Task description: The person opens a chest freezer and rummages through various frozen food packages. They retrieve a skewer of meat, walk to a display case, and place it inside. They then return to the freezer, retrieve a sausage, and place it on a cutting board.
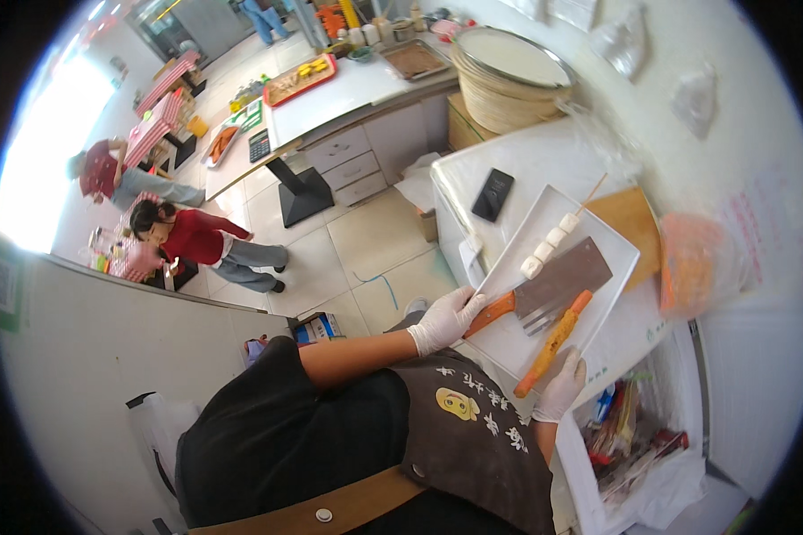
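My left hand [445,322], in a white glove, grips the near left edge of a white rectangular tray [532,215]. The tray's near right edge is held by my right hand [562,388], gloved too. Across the tray lies a cleaver with a broad metal blade [565,277] and a wooden handle [490,314]; the handle end is beside my left thumb. Beyond the blade rests a skewer of several white pieces [544,252], its bare stick pointing past the tray. A long orange-brown sausage with a coated middle [554,344] lies nearer my right hand.
A white-topped chest [456,175] beneath the tray bears a phone [493,194] and a brown board [632,221]. Below right stands an open bin of rubbish [632,435]. A counter [348,93] holds a red-rimmed tray [278,93]. Two people in red tops stand left.
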Demonstrator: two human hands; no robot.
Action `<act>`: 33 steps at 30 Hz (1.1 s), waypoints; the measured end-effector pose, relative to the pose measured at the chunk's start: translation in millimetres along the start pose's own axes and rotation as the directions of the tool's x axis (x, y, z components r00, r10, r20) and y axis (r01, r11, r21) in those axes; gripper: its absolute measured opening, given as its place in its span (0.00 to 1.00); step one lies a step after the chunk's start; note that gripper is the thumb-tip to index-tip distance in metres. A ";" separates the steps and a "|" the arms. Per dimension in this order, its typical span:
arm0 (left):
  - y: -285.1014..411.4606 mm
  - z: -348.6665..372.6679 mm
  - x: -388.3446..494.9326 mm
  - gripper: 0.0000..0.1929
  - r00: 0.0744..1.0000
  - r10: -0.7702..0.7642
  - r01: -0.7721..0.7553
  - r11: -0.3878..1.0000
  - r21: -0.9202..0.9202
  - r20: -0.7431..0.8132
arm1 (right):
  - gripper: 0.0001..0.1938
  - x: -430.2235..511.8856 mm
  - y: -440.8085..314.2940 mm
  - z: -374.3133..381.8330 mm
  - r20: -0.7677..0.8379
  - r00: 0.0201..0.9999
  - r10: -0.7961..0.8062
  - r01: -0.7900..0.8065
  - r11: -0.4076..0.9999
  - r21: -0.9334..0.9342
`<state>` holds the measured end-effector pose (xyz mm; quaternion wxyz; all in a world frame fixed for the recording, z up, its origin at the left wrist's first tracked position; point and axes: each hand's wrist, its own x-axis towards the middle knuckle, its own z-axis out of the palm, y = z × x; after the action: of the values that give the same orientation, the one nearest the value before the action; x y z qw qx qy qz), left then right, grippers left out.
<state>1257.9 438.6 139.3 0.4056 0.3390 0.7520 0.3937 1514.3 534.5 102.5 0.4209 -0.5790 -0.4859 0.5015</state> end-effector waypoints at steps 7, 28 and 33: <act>1.7 39.6 -31.1 0.23 0.899 0.065 -0.132 0.983 -0.127 -0.434 | 0.18 43.8 -28.3 -12.0 0.274 0.954 -0.125 0.119 0.992 0.038; -58.6 81.5 -10.9 0.28 0.872 -0.195 0.231 0.973 0.027 -0.449 | 0.06 140.3 136.8 -62.5 0.865 0.111 0.489 -0.696 0.660 -0.284; -73.9 48.9 -0.2 0.28 0.703 -0.200 0.032 0.967 -0.251 -0.683 | 0.05 151.6 143.7 17.4 0.815 0.174 0.552 -0.666 0.675 -0.316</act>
<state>1286.8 419.9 57.7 0.1481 0.0682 0.8209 0.5472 1521.0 658.9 -66.1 -0.0906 -0.3595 -0.3240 0.8704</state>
